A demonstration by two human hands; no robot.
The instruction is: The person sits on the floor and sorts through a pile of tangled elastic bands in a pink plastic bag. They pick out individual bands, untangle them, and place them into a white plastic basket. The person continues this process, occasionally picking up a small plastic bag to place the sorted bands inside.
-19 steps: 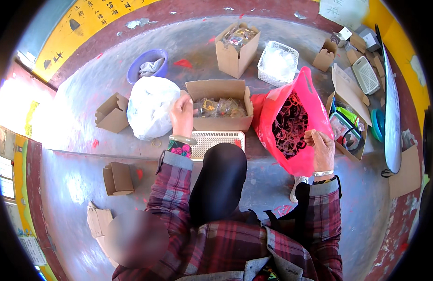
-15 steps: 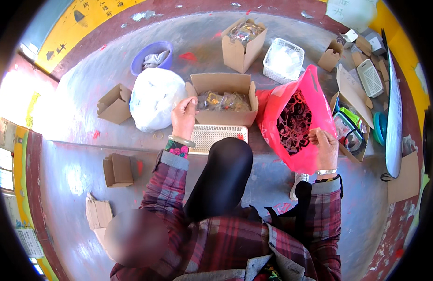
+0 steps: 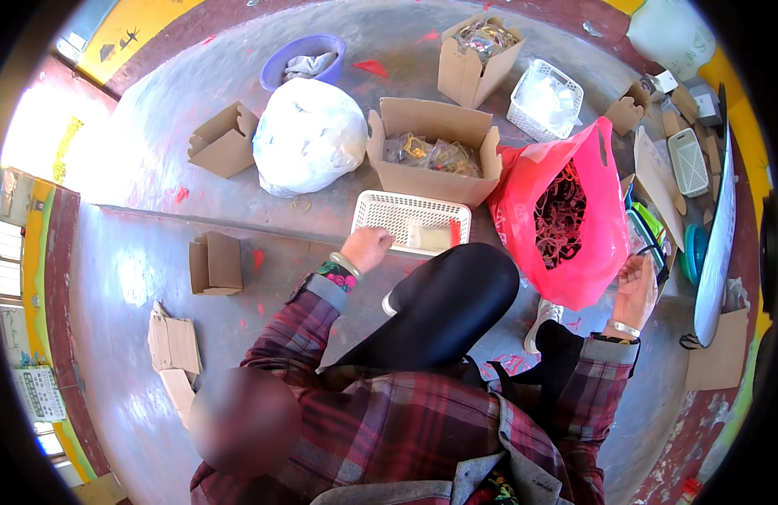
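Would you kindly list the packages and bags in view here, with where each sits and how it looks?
Pink plastic bag: by the right hand, open, full of dark bands.
White bag: far left, round, tied.
Open cardboard box: beyond the white basket at the left hand, brown.
Smaller cardboard box: far centre, brown, open.
Folded cardboard box: left, brown.

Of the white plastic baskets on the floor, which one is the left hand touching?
The low white basket directly before the knee; the left hand rests on its near-left corner. The basket holding clear bags and the narrow one at the right lie out of reach.
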